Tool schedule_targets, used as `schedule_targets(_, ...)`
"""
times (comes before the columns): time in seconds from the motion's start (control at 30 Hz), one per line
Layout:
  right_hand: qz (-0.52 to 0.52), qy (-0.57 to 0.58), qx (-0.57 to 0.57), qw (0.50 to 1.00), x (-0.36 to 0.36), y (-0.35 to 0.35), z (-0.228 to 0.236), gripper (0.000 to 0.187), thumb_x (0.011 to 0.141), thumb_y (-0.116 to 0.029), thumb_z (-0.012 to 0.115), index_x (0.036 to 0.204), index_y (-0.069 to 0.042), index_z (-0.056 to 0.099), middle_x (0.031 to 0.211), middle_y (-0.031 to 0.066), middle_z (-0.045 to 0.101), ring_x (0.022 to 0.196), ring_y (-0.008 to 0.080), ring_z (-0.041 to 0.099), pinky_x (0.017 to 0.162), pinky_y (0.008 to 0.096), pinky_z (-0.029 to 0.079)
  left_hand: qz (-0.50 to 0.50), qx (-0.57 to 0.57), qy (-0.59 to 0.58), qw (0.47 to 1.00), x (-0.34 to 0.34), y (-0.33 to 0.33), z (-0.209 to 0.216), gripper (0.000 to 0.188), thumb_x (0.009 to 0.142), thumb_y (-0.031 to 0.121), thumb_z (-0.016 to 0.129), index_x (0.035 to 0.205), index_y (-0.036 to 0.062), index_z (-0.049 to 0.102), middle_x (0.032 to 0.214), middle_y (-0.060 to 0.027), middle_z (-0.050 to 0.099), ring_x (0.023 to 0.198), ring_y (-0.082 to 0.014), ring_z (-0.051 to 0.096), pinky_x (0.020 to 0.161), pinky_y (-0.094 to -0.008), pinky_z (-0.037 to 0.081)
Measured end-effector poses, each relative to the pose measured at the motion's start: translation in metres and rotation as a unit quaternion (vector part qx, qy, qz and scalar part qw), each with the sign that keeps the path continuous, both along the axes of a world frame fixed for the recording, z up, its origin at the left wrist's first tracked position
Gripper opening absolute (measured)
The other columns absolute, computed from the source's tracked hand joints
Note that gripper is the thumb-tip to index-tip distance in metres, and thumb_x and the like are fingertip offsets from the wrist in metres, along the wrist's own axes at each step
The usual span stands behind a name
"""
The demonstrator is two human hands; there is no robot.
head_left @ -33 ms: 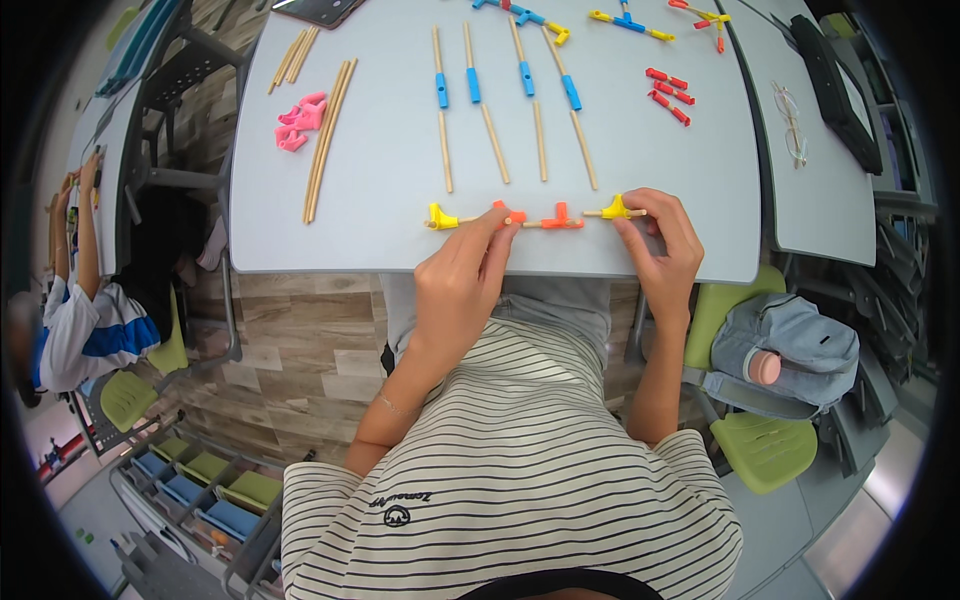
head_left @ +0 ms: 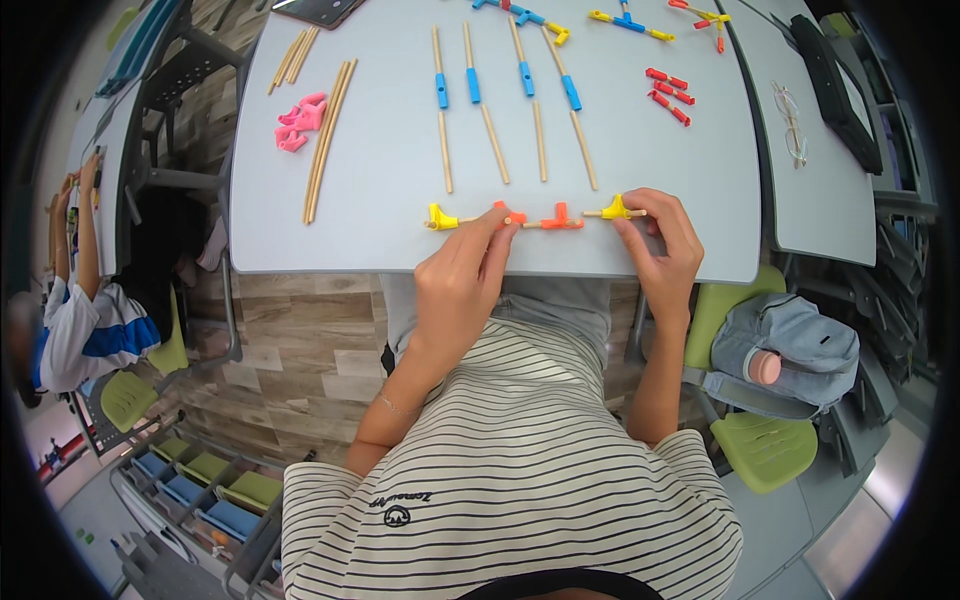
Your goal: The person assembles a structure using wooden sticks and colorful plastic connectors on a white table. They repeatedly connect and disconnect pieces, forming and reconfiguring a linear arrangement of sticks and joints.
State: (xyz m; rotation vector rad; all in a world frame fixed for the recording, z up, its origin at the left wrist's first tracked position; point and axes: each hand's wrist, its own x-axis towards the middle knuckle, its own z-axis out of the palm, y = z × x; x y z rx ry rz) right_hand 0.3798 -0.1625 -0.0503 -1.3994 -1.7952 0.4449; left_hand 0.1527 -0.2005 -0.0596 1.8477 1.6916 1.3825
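Note:
Along the near table edge lies a row of plastic connectors and short wooden sticks. My left hand (head_left: 458, 275) has thumb and fingers closed at a wooden stick end (head_left: 510, 221), beside an orange connector (head_left: 515, 214) that the fingers partly cover. Left of it, a yellow connector (head_left: 437, 216) sits on a short stick (head_left: 466, 219). A second orange connector (head_left: 561, 217) lies between my hands, with a stick along it. My right hand (head_left: 664, 250) pinches the right end of a stick (head_left: 636, 213) that carries another yellow connector (head_left: 616, 208).
Farther back lie sticks with blue connectors (head_left: 525, 78), red connectors (head_left: 671, 91), pink connectors (head_left: 300, 122) and long sticks (head_left: 330, 140). Joined pieces (head_left: 630, 26) and a phone (head_left: 318, 8) are at the far edge. Eyeglasses (head_left: 788, 122) rest on the right table. Another person (head_left: 95, 335) works at left.

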Motion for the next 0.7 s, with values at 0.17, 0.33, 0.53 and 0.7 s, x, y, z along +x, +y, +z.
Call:
schedule_targets(0.17,0.0,0.009,-0.013,1.0,0.0,-0.001,0.001,0.023,0.08,-0.006,0.079,0.102,-0.005,0.071,0.104,0.0062,0.071,0.087,0.0172,0.066,0.07,0.0289,0.051,-0.001,-0.004,0.011,1.0,-0.002,-0.001,0.003,0.017,0.089,0.001,0.075,0.106,0.0,0.072,0.082,-0.007,0.073,0.059,-0.0061,0.062,0.048,-0.02,0.044)
schedule_targets(0.33,0.002,0.007,0.002,1.0,0.001,0.006,-0.002,0.027,0.079,-0.007,0.081,0.104,-0.006,0.071,0.104,0.0053,0.07,0.085,0.0156,0.065,0.068,0.0283,0.049,0.0,0.008,0.023,1.0,-0.005,0.004,0.001,0.018,0.088,0.002,0.076,0.106,0.0009,0.073,0.076,-0.0052,0.071,0.056,-0.0051,0.058,0.047,-0.0197,0.042)
schedule_targets(0.53,-0.01,0.047,0.068,0.996,0.003,0.005,-0.003,0.041,0.076,-0.013,0.084,0.113,-0.004,0.067,0.11,0.0086,0.067,0.085,0.0175,0.06,0.068,0.0291,0.045,0.014,-0.035,0.0,0.999,-0.009,-0.005,0.007,0.023,0.086,0.002,0.078,0.109,0.002,0.073,0.067,-0.0021,0.065,0.052,-0.003,0.054,0.047,-0.0184,0.04)
schedule_targets(0.7,0.001,0.086,0.189,0.978,0.006,-0.008,-0.002,0.041,0.08,-0.024,0.082,0.11,0.0,0.067,0.099,0.0119,0.065,0.085,0.0244,0.059,0.071,0.0332,0.046,0.044,-0.057,-0.015,0.997,-0.026,-0.02,0.015,0.02,0.086,0.001,0.078,0.105,0.0024,0.073,0.066,-0.0012,0.065,0.052,-0.003,0.053,0.047,-0.0183,0.04)
